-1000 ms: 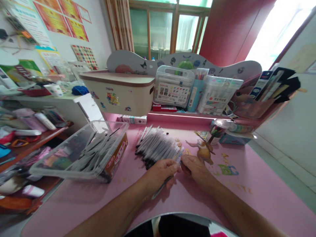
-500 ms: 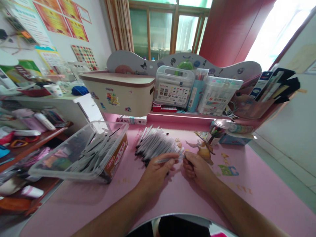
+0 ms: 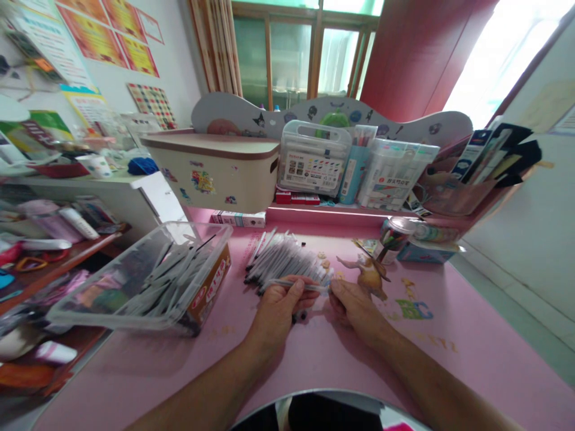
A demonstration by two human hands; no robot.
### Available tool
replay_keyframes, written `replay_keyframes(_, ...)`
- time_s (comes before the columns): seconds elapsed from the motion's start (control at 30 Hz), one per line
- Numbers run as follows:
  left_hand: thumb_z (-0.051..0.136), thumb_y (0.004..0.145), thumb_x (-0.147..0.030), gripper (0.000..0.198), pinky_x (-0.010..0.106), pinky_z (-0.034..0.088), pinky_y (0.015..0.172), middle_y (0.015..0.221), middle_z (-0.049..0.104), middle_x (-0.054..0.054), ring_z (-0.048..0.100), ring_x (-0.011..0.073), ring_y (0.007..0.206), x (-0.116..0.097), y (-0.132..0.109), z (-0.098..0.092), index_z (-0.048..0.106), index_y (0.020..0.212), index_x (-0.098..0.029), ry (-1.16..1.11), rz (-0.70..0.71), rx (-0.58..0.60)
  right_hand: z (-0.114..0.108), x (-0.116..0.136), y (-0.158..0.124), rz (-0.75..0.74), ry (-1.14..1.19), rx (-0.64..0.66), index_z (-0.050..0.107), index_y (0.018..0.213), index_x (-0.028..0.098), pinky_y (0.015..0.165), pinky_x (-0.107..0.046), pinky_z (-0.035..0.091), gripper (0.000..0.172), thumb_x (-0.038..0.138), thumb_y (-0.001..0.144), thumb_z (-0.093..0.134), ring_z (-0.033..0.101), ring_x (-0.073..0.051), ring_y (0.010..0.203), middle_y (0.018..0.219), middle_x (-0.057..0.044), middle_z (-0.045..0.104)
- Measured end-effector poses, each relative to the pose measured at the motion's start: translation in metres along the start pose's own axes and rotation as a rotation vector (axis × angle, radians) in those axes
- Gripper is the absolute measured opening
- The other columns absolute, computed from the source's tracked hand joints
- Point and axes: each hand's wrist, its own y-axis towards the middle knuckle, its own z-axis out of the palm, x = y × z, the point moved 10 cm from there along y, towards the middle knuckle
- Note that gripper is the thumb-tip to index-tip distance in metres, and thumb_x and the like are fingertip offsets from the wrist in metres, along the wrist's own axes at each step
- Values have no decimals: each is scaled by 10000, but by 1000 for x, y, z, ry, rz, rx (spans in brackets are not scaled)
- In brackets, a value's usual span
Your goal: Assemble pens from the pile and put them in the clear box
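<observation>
One pink desk [image 3: 449, 359] fills the lower half of the view. At its back left stands a cream storage box [image 3: 220, 173] with a brown lid. A clear plastic bin [image 3: 135, 287] sits at the left, tilted over the desk edge and part-filled with loose pens. Between the bin and the hands a heap of pens [image 3: 283, 257] lies fanned out on the desk top, black tips toward the person. On the raised shelf behind stand two clear marker cases [image 3: 314, 158], side by side with a blue holder between them.

The left hand [image 3: 281, 305] rests at the near edge of the heap, fingers curled and thumb pressed on top of a pen [image 3: 314, 288]. The right hand [image 3: 353, 302] pinches that pen's right end between thumb and forefinger, so the pen lies level between both hands, just above the desk. A small deer figurine [image 3: 371, 275] stands just beyond the right hand, with a tin of pencils [image 3: 393, 239] near it.
</observation>
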Motion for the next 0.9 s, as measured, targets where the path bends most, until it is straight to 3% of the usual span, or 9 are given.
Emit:
replay_keyframes(0.07, 784, 696, -485, 391, 250, 543, 719, 810, 745, 84, 703, 171, 767, 0, 1, 0, 710, 833, -126, -1, 7, -1, 3, 1, 0, -14, 7, 38, 460, 617, 206, 383, -219, 190, 436, 545, 871, 563, 295, -75, 411, 492, 63, 385)
replay_keyframes(0.23, 785, 689, -491, 412, 257, 544, 732, 807, 743, 90, 706, 178, 770, -2, 3, -1, 700, 838, -117, -8, 11, -9, 10, -5, 0, 42, 222, 78, 487, 852, 238, 357, -183, 144, 275, 469, 827, 634, 230, -67, 378, 497, 110, 376)
replay_keyframes(0.33, 790, 683, -469, 397, 251, 542, 729, 811, 742, 89, 704, 172, 764, -2, 2, -2, 694, 838, -116, -14, 7, -17, 5, -7, 0, 53, 121, 32, 522, 755, 202, 362, -180, 178, 382, 562, 883, 531, 287, -62, 399, 528, 69, 422)
replay_keyframes(0.43, 791, 680, -459, 391, 258, 544, 734, 816, 739, 86, 705, 175, 770, -3, 2, -3, 689, 844, -120, -25, 12, -30, 10, -7, 0, 60, 102, 88, 480, 666, 198, 359, -179, 180, 414, 553, 854, 578, 285, -55, 395, 514, 70, 405)
replay_keyframes(0.57, 784, 690, -436, 363, 283, 549, 747, 809, 735, 85, 706, 183, 758, -5, 3, -3, 689, 847, -123, -31, 31, -31, 15, -6, -1, 92, 263, 121, 486, 850, 233, 349, -161, 147, 296, 429, 771, 693, 256, -50, 370, 547, 105, 422)
replay_keyframes(0.63, 775, 705, -420, 342, 281, 548, 746, 808, 734, 85, 705, 183, 764, -6, 3, -4, 691, 852, -123, -23, 40, -36, 13, -6, -1, 87, 254, 90, 519, 861, 216, 348, -161, 161, 307, 490, 810, 648, 281, -46, 372, 580, 80, 473)
replay_keyframes(0.77, 776, 698, -421, 345, 261, 544, 723, 815, 733, 81, 702, 172, 757, -6, 4, -5, 688, 840, -120, -5, 44, -42, 12, -8, -1, 90, 153, 79, 506, 659, 176, 355, -169, 186, 465, 593, 853, 572, 291, -38, 375, 514, 61, 435)
replay_keyframes(0.9, 778, 696, -432, 349, 248, 539, 709, 801, 730, 68, 699, 164, 757, -9, 3, -5, 684, 834, -125, -1, 57, -53, 16, -6, -2, 102, 281, 103, 513, 819, 212, 343, -149, 165, 318, 438, 756, 728, 286, -40, 373, 550, 100, 431)
